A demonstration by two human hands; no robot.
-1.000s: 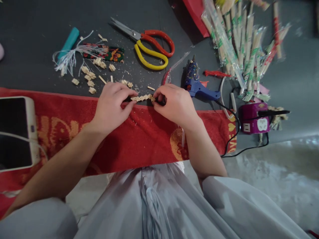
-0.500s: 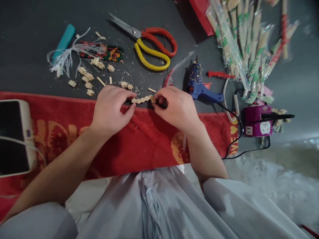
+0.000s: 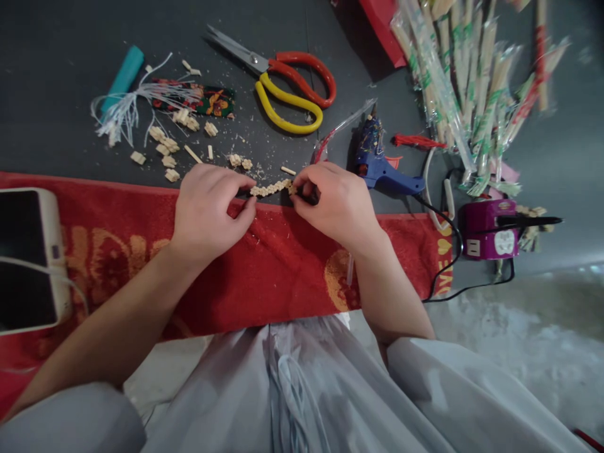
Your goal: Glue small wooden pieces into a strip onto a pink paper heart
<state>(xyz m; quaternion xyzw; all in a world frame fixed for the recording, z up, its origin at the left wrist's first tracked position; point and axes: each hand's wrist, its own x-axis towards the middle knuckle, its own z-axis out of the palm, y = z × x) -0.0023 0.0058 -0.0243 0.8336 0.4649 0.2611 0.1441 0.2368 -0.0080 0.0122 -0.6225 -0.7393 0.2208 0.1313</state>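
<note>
A short curved strip of small pale wooden pieces (image 3: 271, 188) spans the gap between my hands, just above the towel's far edge. My left hand (image 3: 210, 211) pinches its left end between thumb and fingers. At the other end, my right hand (image 3: 333, 201) is closed on the strip, its fingertips partly hidden. A loose wooden stick piece (image 3: 287, 170) lies just beyond the strip. Small clusters of wooden pieces (image 3: 163, 141) are scattered past my left hand. A blue glue gun (image 3: 387, 173) rests beyond my right hand.
Scissors (image 3: 292, 94) with red and yellow handles lie ahead. White threads (image 3: 129, 107) and a teal cylinder (image 3: 123, 75) are at far left. Wrapped chopsticks (image 3: 472, 82) and a purple box (image 3: 491, 229) stand right. A phone (image 3: 59, 251) lies on the red towel (image 3: 283, 270).
Both hands stay almost in place, still at the two ends of the wooden strip. The view has shifted very slightly.
</note>
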